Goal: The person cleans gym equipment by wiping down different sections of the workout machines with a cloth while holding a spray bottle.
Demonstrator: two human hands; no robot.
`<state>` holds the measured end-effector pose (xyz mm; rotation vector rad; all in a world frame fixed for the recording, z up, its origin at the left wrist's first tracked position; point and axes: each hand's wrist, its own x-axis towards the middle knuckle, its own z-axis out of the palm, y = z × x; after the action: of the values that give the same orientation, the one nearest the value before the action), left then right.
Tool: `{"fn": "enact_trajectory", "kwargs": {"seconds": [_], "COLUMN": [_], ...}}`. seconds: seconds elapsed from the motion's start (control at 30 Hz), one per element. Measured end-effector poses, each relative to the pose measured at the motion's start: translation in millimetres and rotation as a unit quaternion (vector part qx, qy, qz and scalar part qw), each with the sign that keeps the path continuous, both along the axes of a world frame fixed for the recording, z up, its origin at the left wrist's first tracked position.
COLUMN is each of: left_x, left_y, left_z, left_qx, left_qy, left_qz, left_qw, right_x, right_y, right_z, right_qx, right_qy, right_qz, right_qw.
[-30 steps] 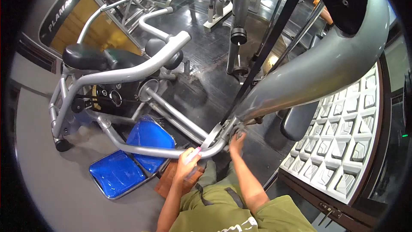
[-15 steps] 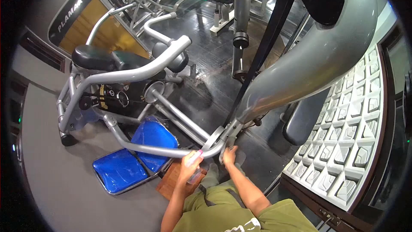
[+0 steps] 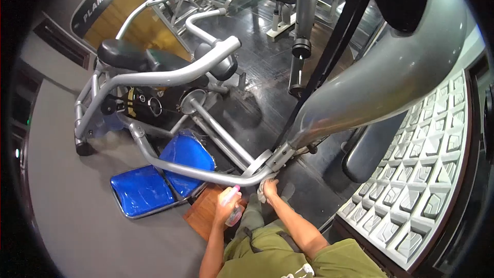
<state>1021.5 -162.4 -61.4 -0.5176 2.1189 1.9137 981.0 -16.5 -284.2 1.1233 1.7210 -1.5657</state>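
Observation:
My left hand (image 3: 226, 204) is wrapped round a clear spray bottle (image 3: 234, 215) with a pink nozzle, just below the curved silver tube (image 3: 206, 176) of an exercise machine. Held in my right hand (image 3: 270, 188) is a pale cloth (image 3: 261, 191), close under the bend where that tube meets the thick grey frame (image 3: 355, 103). Whether the cloth touches the metal I cannot tell. The fingertips of my right hand are partly hidden by the cloth.
A blue folding chair (image 3: 141, 191) and a brown wooden box (image 3: 205, 213) are left of my legs. A black padded seat (image 3: 121, 54) is at the upper left. White patterned panels (image 3: 411, 195) and a dark pad (image 3: 365, 157) stand on the right.
The view has shifted, with the chair and machine appearing slightly differently placed. My right hand has come down from the frame joint with the cloth, and the bottle has dropped away from the tube.

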Motion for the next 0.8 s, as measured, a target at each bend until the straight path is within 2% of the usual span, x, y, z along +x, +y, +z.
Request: {"fn": "enact_trajectory", "kwargs": {"seconds": [0.07, 0.1, 0.13, 0.17, 0.2, 0.27, 0.3, 0.4, 0.43, 0.47, 0.57, 0.67, 0.73, 0.8], "left_x": [4.9, 6.4, 8.0, 10.2, 13.0, 18.6, 20.4, 21.6, 21.9, 22.4, 25.7, 33.8, 35.8, 38.1], "left_y": [2.9, 4.0, 4.8, 5.3, 5.2, 1.9, 0.6, -9.4, -13.2, -17.0, -31.8, -45.0, -56.7, -67.1], "left_z": [4.7, 7.7, 8.9, 10.5, 11.2, 4.7, 2.2, 3.2, 5.2, 6.7, 10.3, 3.1, -1.1, -0.5], "left_qx": [0.006, 0.009, 0.011, 0.014, 0.016, 0.025, 0.033, 0.041, 0.041, 0.038, 0.034, 0.037, 0.022, 0.010], "left_qy": [0.008, 0.013, 0.008, 0.003, 0.000, -0.007, -0.005, -0.003, -0.004, 0.005, 0.021, 0.013, 0.003, -0.002], "left_qz": [0.019, 0.028, 0.039, 0.049, 0.058, 0.061, 0.063, 0.054, 0.049, 0.050, 0.066, 0.092, 0.087, 0.071], "left_qw": [1.000, 0.999, 0.999, 0.999, 0.998, 0.998, 0.997, 0.998, 0.998, 0.998, 0.997, 0.995, 0.996, 0.997], "right_x": [-15.0, -16.5, -26.3, -16.9, -15.1, 2.0, 4.7, -0.1, -4.2, -5.3, -5.3, -7.1, -25.2, -44.4], "right_y": [20.2, 25.6, 34.6, 31.5, 28.1, 23.0, 21.7, 18.8, 19.6, 23.1, 16.0, 1.0, 1.7, 8.3], "right_z": [51.8, 44.2, 103.4, 75.5, 78.6, 89.7, 100.7, 137.1, 121.9, 107.8, 107.8, 106.5, 114.5, 104.1], "right_qx": [-0.030, -0.040, -0.005, 0.040, 0.084, 0.183, 0.171, 0.251, 0.258, 0.289, 0.308, 0.273, 0.303, 0.337], "right_qy": [-0.009, 0.026, 0.026, 0.068, 0.111, 0.294, 0.315, 0.290, 0.280, 0.315, 0.331, 0.355, 0.315, 0.286], "right_qz": [0.044, 0.029, 0.043, 0.064, 0.083, 0.200, 0.251, 0.305, 0.279, 0.263, 0.318, 0.427, 0.487, 0.488], "right_qw": [0.999, 0.998, 0.999, 0.995, 0.987, 0.916, 0.899, 0.872, 0.881, 0.865, 0.834, 0.785, 0.757, 0.753]}}
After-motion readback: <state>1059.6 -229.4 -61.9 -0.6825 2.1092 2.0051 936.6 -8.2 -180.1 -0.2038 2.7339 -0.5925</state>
